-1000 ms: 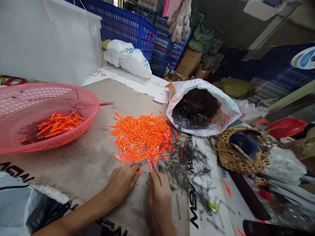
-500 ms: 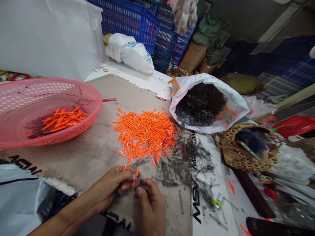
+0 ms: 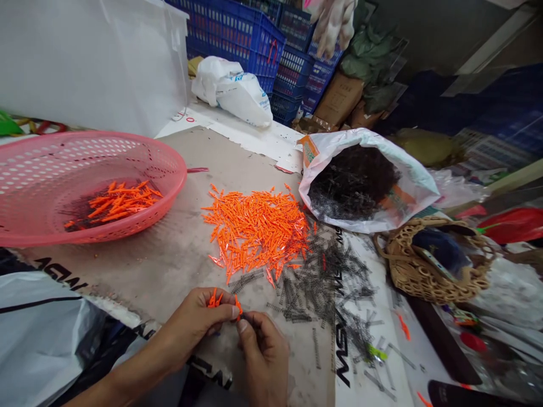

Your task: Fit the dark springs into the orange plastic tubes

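Observation:
My left hand (image 3: 199,322) is closed round a few small orange plastic pieces (image 3: 214,298), whose tips stick out between its fingers. My right hand (image 3: 263,353) pinches against the left fingertips at one orange piece; a thin dark spring seems to be in the pinch, too small to be sure. Just beyond both hands lies a heap of orange pieces (image 3: 258,229) on the cardboard sheet (image 3: 186,249). A scatter of dark metal springs (image 3: 322,282) spreads to its right.
A pink perforated basket (image 3: 165,186) at the left holds more orange pieces. An open white bag of springs (image 3: 356,181) stands at the back right, a woven basket (image 3: 432,277) beside it. Blue crates (image 3: 237,39) and a translucent bin (image 3: 93,62) stand behind.
Both hands left the edge of the orange heap, drew back toward me with orange pieces taken up, and now meet fingertip to fingertip above the cardboard.

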Available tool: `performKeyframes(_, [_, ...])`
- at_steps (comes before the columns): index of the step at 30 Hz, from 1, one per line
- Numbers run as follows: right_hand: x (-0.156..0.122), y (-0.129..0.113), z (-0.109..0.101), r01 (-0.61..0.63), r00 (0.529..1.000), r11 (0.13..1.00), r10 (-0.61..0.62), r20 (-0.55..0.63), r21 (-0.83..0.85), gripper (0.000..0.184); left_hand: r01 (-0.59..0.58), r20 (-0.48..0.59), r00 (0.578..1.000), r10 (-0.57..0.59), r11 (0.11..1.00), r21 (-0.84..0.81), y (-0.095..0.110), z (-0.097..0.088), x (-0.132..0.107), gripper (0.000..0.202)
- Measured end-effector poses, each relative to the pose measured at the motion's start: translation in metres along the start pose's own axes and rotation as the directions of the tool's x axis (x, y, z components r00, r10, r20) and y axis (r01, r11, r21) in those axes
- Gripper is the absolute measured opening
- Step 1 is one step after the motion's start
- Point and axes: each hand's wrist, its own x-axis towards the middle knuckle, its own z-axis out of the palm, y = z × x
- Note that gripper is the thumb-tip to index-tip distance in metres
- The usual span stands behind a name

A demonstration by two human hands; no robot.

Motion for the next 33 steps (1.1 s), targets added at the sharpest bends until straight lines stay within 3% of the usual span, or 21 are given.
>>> performKeyframes(13, [-0.005,0.001,0.001,0.193,0.979,0.968,-0.201,-0.034,-0.162,0.02,-0.188,0.068,0.982,0.176,0.943,0.273,-0.001,-0.002,0.0,0.022])
performKeyframes(17, [-0.004,0.001,0.001,0.157,0.987,0.975,-0.161,-0.014,-0.158,0.023,-0.088,0.037,0.996,0.084,0.99,0.114,-0.004,0.001,-0.001,0.02])
performKeyframes(21, [-0.003,0.001,-0.001,0.079,0.996,0.988,-0.075,0.039,-0.129,0.027,-0.04,0.074,0.996,0.042,0.999,-0.031,-0.007,0.003,-0.002,0.019])
performKeyframes(25, [-0.004,0.001,0.001,0.201,0.975,0.96,-0.215,-0.055,-0.195,0.022,-0.019,0.082,0.996,0.026,0.997,-0.08,-0.005,0.005,-0.002,0.017])
performKeyframes(26, [-0.004,0.001,0.002,0.19,0.977,0.963,-0.204,-0.058,-0.192,0.022,-0.016,0.081,0.996,0.022,0.996,-0.085,-0.004,0.005,-0.002,0.016])
performKeyframes(28, [-0.003,0.002,0.005,0.01,1.0,0.998,-0.01,0.013,-0.065,0.025,-0.008,0.095,0.995,0.017,0.995,-0.095,-0.004,0.006,-0.002,0.015])
performKeyframes(30, [-0.003,0.004,0.007,-0.294,0.946,0.947,0.269,0.179,0.132,0.031,0.003,0.1,0.995,0.008,0.994,-0.112,-0.006,0.006,-0.002,0.014])
performKeyframes(31, [-0.003,0.005,0.007,-0.388,0.908,0.904,0.34,0.245,0.181,0.032,0.017,0.1,0.995,-0.004,0.991,-0.131,-0.007,0.005,-0.002,0.014])
performKeyframes(32, [-0.003,0.007,0.007,-0.39,0.905,0.901,0.339,0.255,0.187,0.032,0.035,0.101,0.995,-0.019,0.986,-0.162,-0.008,0.003,-0.001,0.015])
performKeyframes(33, [-0.002,0.009,0.004,-0.296,0.943,0.944,0.264,0.204,0.147,0.031,0.06,0.105,0.994,-0.039,0.977,-0.203,-0.008,0.001,0.0,0.016])
